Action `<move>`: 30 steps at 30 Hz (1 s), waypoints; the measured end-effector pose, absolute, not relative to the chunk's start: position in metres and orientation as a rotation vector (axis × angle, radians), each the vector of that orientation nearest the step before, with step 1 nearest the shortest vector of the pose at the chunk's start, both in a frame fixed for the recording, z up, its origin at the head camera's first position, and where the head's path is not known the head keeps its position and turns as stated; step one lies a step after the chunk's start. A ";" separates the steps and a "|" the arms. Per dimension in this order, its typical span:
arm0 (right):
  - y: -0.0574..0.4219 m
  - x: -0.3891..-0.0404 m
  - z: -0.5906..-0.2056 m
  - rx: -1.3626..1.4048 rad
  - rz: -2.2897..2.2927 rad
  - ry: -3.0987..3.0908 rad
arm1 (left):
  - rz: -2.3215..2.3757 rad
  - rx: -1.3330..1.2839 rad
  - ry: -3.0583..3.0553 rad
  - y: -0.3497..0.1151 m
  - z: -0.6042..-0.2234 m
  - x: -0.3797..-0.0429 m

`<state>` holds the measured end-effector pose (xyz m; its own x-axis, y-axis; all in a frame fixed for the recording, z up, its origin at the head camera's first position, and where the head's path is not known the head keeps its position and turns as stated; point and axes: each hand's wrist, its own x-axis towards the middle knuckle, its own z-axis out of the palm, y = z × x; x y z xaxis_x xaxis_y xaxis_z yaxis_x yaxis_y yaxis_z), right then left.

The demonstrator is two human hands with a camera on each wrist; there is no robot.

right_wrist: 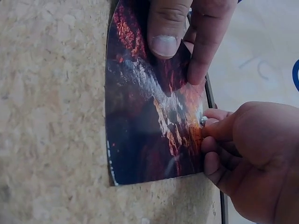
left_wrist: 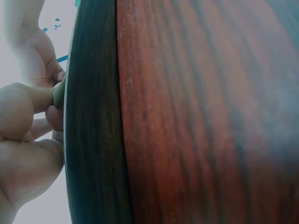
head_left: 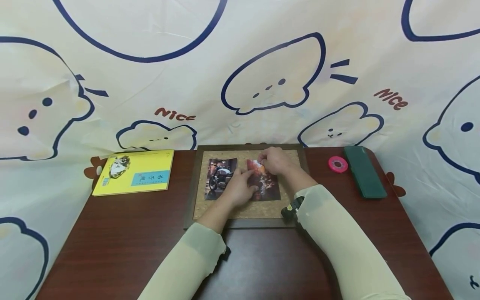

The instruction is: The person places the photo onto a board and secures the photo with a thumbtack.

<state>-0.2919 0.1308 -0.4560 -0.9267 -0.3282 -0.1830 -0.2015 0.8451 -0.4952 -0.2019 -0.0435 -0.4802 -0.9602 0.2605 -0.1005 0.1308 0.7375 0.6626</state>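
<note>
On the framed cork board (head_left: 221, 213) lie two photos. The left one is a motorcycle photo (head_left: 221, 179); the other is a dark red and orange photo (right_wrist: 140, 107), with its surface bowed. My left hand (head_left: 240, 187) lies across that photo's left side, its thumb and a finger pressing on the face. At the photo's far edge my right hand (head_left: 275, 160) pinches a tiny shiny piece (right_wrist: 203, 120), possibly a pushpin, mostly hidden by the fingertips. In the left wrist view both hands show beyond the dark frame edge (left_wrist: 93, 116).
A yellow book (head_left: 142, 166) lies at the table's back left. To the right of the board are a round pink item (head_left: 338, 164) and a long green case (head_left: 364, 171). A patterned curtain (head_left: 210, 83) hangs behind the brown table (head_left: 138, 233).
</note>
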 end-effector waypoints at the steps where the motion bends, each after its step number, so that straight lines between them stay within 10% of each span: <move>1: 0.130 -0.292 -0.455 -0.413 -0.685 2.764 | 1.028 0.313 2.751 -0.043 -0.480 -0.202; 30: 0.132 -0.298 -0.473 -0.283 -0.824 2.809 | 1.058 0.315 2.733 -0.047 -0.480 -0.203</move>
